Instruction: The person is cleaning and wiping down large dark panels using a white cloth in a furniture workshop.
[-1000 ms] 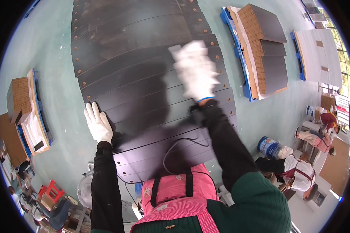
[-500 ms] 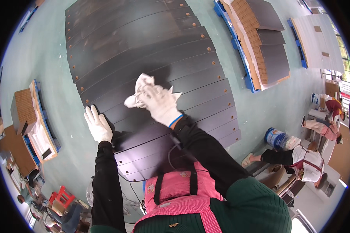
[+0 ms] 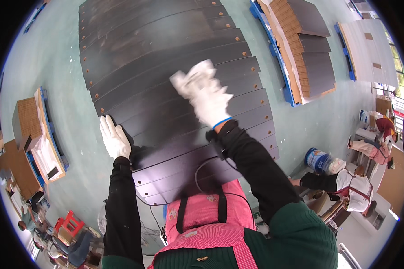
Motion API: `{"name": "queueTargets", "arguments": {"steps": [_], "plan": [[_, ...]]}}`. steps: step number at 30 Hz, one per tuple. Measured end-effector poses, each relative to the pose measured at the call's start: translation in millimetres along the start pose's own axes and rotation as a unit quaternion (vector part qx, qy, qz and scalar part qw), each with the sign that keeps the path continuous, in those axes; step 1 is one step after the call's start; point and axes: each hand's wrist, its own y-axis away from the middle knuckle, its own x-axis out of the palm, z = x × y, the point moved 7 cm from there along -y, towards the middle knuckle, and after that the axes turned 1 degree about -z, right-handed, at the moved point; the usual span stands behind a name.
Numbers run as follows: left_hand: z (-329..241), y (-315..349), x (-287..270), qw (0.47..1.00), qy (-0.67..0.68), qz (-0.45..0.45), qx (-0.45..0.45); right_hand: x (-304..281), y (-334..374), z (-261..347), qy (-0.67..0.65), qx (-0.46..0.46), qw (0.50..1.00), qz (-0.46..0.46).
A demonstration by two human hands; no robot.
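Remotely, I judged this wiping, my right hand [image 3: 210, 104] clutching a cloth [image 3: 200, 73], left hand [image 3: 116, 138] flat, empty at the boards' [image 3: 159, 110] left edge, even pressure needed next.

From where I am standing, I am reading no text or numbers; a blue-and-white printed label [image 3: 317, 159] is wrapping a round container [image 3: 327, 164], its print appearing too small.

The area was a workshop: drilled panels [image 3: 166, 51] lay in rows, boards [image 3: 318, 69] were stacked on a pallet [image 3: 289, 95], workers [image 3: 355, 190] nearby.
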Motion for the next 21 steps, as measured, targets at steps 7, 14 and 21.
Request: {"name": "queueTargets", "arguments": {"steps": [7,14,21], "plan": [[8.4,-0.5,-9.7,1.000,-0.002,-0.011,-0.001,-44.3,-21.7,-155.7,0.071,0.071,0.987,-0.121],[-20.8,-7.4,-17.5,0.998,0.047,-0.030,-0.005,-32.5,-37.4,-250.4,-0.107,0.208,0.954,-0.186],[-1.5,-5.5,-21.9,1.000,0.000,-0.008,-0.024,-11.1,-24.2,-111.8,0.101,0.276,0.950,-0.106]]}}
